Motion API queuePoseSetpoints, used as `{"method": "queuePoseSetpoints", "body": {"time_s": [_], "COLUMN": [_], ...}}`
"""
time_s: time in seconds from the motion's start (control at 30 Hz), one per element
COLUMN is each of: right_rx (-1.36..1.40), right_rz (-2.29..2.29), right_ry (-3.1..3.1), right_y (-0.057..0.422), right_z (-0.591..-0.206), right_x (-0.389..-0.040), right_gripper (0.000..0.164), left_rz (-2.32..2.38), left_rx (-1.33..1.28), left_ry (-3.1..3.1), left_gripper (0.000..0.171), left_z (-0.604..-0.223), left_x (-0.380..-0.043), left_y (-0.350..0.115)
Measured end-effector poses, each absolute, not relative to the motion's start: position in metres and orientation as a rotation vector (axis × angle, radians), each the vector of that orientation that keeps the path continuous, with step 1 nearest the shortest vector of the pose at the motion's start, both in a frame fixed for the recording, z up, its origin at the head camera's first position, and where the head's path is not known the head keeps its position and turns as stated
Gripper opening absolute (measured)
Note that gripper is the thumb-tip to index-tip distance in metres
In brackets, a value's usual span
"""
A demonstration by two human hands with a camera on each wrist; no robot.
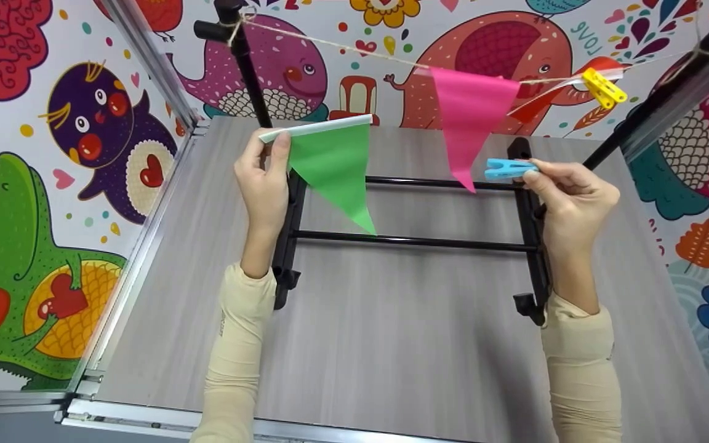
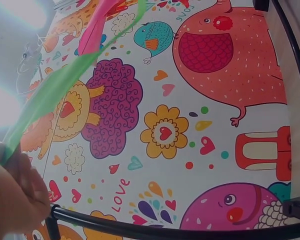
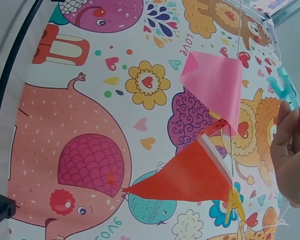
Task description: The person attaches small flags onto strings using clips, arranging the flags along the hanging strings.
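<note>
My left hand (image 1: 263, 187) pinches a green triangular pennant (image 1: 337, 161) by the left end of its white top edge, thumb in front. The pennant's tip hangs down over the black frame. Between thumb and fingertips, my right hand (image 1: 573, 206) holds a light-blue clothespin (image 1: 505, 168), its far end pointing left. Above the hands, a pink pennant (image 1: 474, 111) and a red pennant (image 3: 187, 172) hang along a thin string (image 1: 342, 44). A yellow clothespin (image 1: 604, 89) grips the red one's outer end. A red clothespin (image 3: 213, 128) shows between the two pennants in the right wrist view.
The string runs between a left black post (image 1: 250, 74) and a right black post (image 1: 656, 92), tied at each. Black crossbars (image 1: 416, 240) join the frame low over the grey wood-grain table (image 1: 391, 344). Walls with cartoon animals (image 1: 127, 141) enclose the back and sides.
</note>
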State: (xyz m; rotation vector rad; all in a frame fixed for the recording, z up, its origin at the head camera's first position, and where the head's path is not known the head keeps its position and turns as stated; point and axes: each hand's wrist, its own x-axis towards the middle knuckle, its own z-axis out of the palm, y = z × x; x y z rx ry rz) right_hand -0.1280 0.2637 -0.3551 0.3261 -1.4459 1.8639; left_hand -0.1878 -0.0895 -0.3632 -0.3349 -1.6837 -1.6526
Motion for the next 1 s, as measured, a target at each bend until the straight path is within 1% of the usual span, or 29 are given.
{"method": "queuePoseSetpoints", "body": {"time_s": [0.33, 0.6, 1.0], "right_rx": [0.317, 0.372, 0.372], "right_rz": [1.824, 1.823, 1.805], "right_ry": [-1.461, -1.451, -1.469], "right_y": [0.261, 0.260, 0.252], "right_z": [-0.346, -0.340, -0.327], "right_x": [-0.131, -0.135, -0.141], "right_gripper": [0.014, 0.021, 0.018], "left_rz": [-1.678, -1.691, -1.711], "left_rx": [-0.330, -0.314, -0.298], "left_ry": [-1.674, -1.683, -1.693], "left_gripper": [0.008, 0.007, 0.008], "left_z": [-0.352, -0.348, -0.332], "left_x": [-0.193, -0.195, -0.207], "left_y": [-0.084, -0.082, -0.076]}}
